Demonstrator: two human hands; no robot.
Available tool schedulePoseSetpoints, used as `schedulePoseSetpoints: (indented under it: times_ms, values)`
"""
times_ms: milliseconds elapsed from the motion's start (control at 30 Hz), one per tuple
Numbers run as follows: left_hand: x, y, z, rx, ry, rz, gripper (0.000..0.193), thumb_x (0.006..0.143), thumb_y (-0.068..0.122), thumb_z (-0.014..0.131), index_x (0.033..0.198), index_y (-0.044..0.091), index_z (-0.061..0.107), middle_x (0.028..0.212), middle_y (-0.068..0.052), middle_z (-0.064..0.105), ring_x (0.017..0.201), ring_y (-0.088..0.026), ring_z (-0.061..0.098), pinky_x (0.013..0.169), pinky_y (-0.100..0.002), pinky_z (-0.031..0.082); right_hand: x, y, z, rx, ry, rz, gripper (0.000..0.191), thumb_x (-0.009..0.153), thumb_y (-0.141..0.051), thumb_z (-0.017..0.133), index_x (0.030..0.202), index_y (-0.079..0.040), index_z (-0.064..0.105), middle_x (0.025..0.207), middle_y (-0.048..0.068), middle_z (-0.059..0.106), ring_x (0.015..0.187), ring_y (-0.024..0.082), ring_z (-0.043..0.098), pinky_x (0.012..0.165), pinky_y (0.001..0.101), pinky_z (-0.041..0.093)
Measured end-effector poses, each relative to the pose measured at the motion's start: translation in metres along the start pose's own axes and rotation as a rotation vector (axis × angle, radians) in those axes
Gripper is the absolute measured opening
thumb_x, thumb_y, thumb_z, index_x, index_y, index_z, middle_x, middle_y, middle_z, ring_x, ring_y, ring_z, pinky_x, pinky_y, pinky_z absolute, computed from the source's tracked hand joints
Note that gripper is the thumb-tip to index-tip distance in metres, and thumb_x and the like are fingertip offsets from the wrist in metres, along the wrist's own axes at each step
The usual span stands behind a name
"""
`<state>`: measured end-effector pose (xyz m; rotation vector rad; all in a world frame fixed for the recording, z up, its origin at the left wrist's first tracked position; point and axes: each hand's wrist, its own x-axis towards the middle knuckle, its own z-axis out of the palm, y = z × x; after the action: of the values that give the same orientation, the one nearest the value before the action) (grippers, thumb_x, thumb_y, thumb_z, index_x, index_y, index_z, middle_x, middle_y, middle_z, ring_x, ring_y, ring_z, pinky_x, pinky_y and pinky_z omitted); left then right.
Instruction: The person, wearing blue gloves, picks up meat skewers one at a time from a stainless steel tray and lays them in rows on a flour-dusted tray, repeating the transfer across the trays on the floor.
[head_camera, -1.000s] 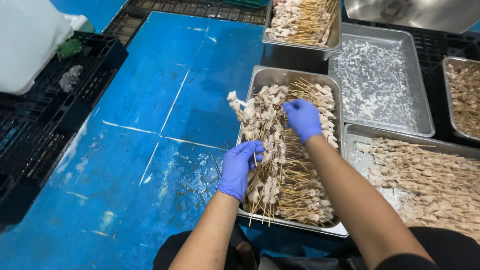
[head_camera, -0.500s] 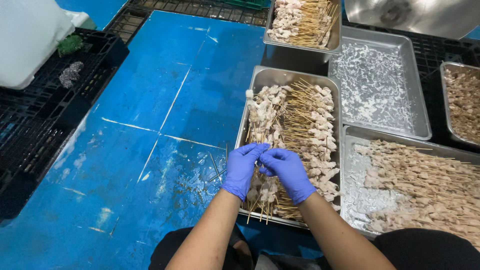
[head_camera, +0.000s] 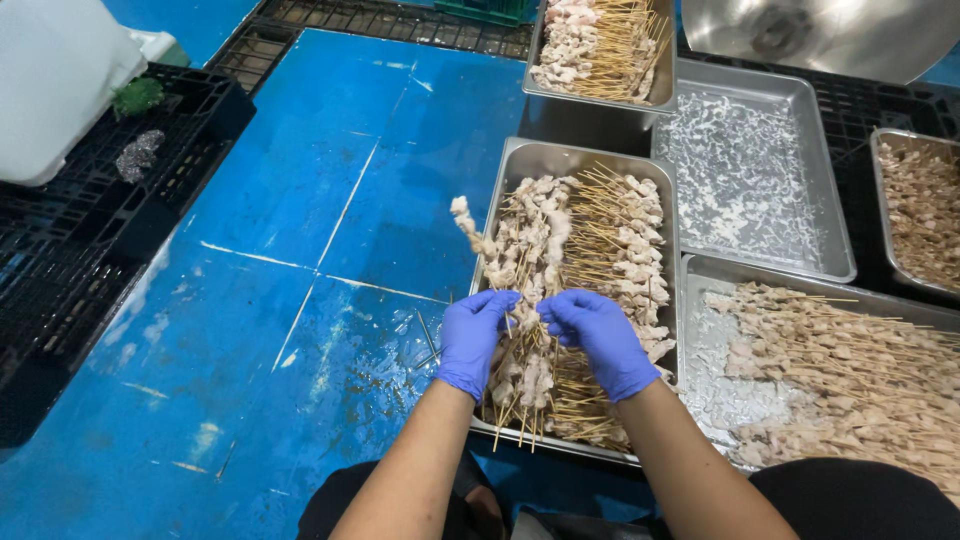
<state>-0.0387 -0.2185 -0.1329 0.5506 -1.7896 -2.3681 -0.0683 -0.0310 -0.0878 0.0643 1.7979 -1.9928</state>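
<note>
both gloved hands, left hand (head_camera: 478, 335) and right hand (head_camera: 598, 337), grip clenched on meat skewers (head_camera: 520, 300) over a skewer-filled steel tray (head_camera: 520, 165)

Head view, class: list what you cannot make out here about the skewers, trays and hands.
1. Bottom layers in the middle tray: buried under the meat skewers.
2. Right tray: cut off by the frame's right edge.
3. Left hand and right hand fingertips: curled in among the sticks, so the exact grip is unclear.
4. Top tray: cropped by the top edge.
</note>
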Motion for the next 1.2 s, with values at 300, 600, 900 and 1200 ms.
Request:
schedulePoseSetpoints:
  times_ms: [300,600,900,1200]
  values:
    - [-0.004,0.002,0.005,0.029,0.012,-0.039,0.022,0.086,0.022,0.080,0.098,0.003,0.082,0.084,-0.002,0.076,0.068,-0.008,0.059,0.062,-0.025,0.047,0.076,-0.044,-0.009,-0.173,0.114,-0.134,0.023,0.097,-0.026,0.068,0.094,-0.004,0.073,0.079,0.004,0.068,0.062,0.011,0.057,0.059,0.0253,0.048]
    - [0.004,0.009,0.001,-0.101,-0.117,-0.077,0.021,0.094,0.018,0.068,0.104,0.005,0.080,0.091,-0.002,0.077,0.075,-0.010,0.066,0.064,-0.026,0.053,0.016,-0.018,0.023,-0.259,-0.210,0.236,0.026,0.092,-0.027,0.067,0.102,-0.005,0.075,0.086,0.006,0.077,0.065,0.012,0.071,0.059,0.0269,0.057]
    - [-0.001,0.006,0.009,-0.223,-0.215,-0.195,0.019,0.096,0.014,0.069,0.104,0.000,0.079,0.084,-0.006,0.073,0.068,-0.014,0.064,0.057,-0.027,0.052,0.002,0.031,0.027,-0.046,-0.145,0.007,0.027,0.099,-0.027,0.061,0.100,-0.004,0.075,0.085,0.006,0.075,0.060,0.011,0.066,0.054,0.0238,0.050]
    - [-0.004,0.005,0.004,0.033,-0.123,-0.007,0.019,0.092,0.009,0.065,0.095,0.000,0.081,0.084,-0.006,0.078,0.072,-0.012,0.069,0.065,-0.024,0.054,-0.012,0.021,0.031,0.045,0.066,0.016,0.034,0.103,-0.031,0.051,0.104,-0.004,0.072,0.076,0.006,0.073,0.052,0.012,0.060,0.049,0.0240,0.045]
